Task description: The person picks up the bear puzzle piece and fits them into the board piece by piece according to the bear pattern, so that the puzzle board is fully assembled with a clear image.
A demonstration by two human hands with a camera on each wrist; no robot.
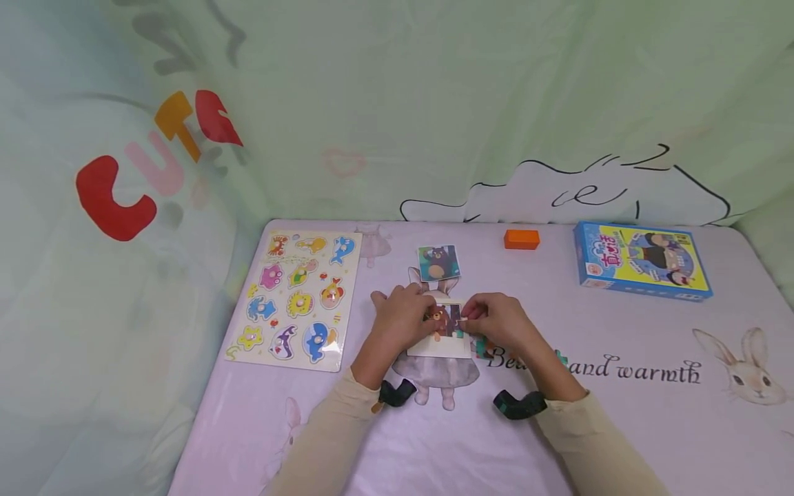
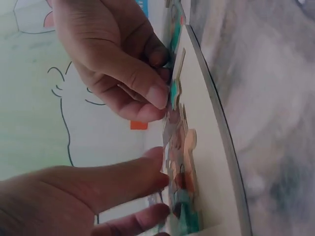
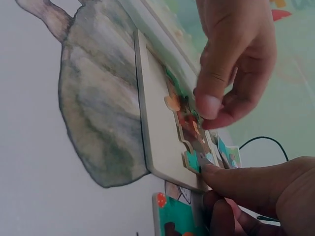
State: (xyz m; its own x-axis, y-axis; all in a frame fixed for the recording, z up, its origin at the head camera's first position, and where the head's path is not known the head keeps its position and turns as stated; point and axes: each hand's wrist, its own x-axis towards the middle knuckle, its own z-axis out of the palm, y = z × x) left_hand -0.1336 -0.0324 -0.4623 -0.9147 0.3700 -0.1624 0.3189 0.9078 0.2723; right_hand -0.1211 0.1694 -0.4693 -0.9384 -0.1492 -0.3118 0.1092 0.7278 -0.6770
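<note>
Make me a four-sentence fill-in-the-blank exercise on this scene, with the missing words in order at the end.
1. The hand nearer the animal board is the person's ____ one.
2. The small block near the table's far edge is colored ____.
3. In the head view, the blue box lies to the ____ of that block.
4. The card beyond the puzzle board pictures an animal, a ____.

Missing words: left; orange; right; bear.

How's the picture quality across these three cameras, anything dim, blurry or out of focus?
Head view: bright, even light, with the blue-and-yellow rectangular box fairly clear; left wrist view: dim and hazy, with the grey printed tabletop pattern blurred; right wrist view: also dim, with the pale wooden rectangular puzzle tray better defined than the soft red wall print.
</note>
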